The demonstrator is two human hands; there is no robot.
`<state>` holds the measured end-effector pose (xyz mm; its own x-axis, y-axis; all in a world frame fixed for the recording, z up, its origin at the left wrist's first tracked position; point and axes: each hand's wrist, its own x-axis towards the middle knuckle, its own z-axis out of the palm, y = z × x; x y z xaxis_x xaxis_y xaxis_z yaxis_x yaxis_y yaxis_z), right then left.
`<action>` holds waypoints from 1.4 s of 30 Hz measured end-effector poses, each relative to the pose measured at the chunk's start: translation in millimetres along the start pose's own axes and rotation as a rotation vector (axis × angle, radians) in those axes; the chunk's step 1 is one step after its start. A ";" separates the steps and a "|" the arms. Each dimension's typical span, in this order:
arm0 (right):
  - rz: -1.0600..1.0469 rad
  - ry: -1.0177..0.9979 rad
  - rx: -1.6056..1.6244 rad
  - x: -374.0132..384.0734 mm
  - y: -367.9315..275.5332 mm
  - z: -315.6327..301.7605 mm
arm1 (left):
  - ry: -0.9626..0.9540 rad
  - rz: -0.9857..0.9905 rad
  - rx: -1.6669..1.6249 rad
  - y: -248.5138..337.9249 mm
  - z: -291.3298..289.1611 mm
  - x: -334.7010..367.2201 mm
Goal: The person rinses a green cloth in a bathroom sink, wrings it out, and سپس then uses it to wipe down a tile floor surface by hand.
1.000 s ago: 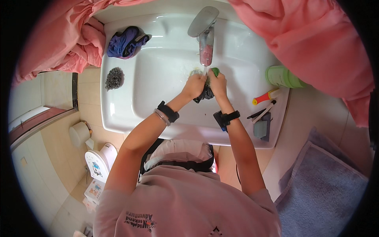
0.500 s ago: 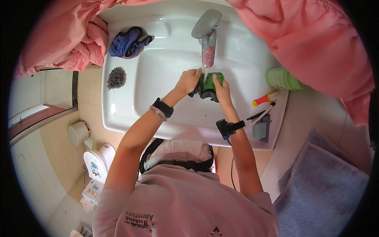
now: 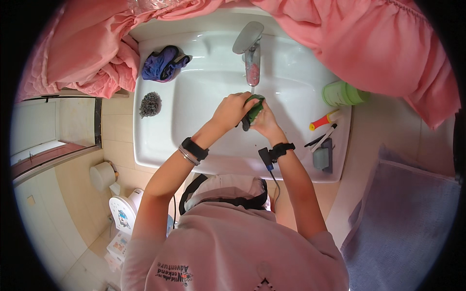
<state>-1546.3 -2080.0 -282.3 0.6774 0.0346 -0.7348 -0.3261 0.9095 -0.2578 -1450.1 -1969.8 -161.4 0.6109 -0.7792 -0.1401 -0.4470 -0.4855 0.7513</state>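
Under the faucet (image 3: 252, 58), a thin stream of water falls toward a wet green cloth piece with black trim (image 3: 255, 110). My left hand (image 3: 231, 112) has its fingers curled over the cloth's upper left side. From the right, my right hand (image 3: 268, 121) grips the same cloth. The bunched cloth is partly covered by my fingers, so its full shape is hidden. Both hands are above the basin of the white sink (image 3: 194, 121).
A purple and black cloth (image 3: 162, 64) and a grey scrubber (image 3: 150, 104) lie on the sink's left ledge. On the right are a green container (image 3: 340, 93), a red-and-yellow brush (image 3: 320, 122), slim sticks and a soap dish (image 3: 321, 158). Pink curtains (image 3: 354, 48) hang around; a blue towel (image 3: 403, 218) lies right.
My hands have come together, and the green cloth is now folded or bunched smaller between them. My left hand has moved over its top. The view has shifted slightly.
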 end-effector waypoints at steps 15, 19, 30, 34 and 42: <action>-0.248 -0.107 0.144 -65.3 29.4 71.3 | 0.044 0.392 0.015 7.6 -50.0 -72.1; -0.300 -0.193 -0.056 -96.0 30.9 100.4 | 0.337 0.337 0.214 18.8 -40.3 -89.2; -0.484 -0.385 -0.019 -75.0 38.9 120.6 | 0.580 0.272 0.125 37.8 -38.5 -98.6; -0.460 -0.374 -0.005 -82.6 46.0 133.1 | 0.615 0.346 0.142 34.0 -46.1 -99.3; -0.427 -0.135 -0.244 -66.2 46.6 117.4 | 0.513 0.300 0.228 23.1 -53.0 -99.7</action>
<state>-1529.0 -1991.3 -172.0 0.8576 -0.2511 -0.4488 -0.1353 0.7317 -0.6680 -1486.6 -1882.3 -95.9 0.6474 -0.6329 0.4246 -0.7407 -0.3915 0.5459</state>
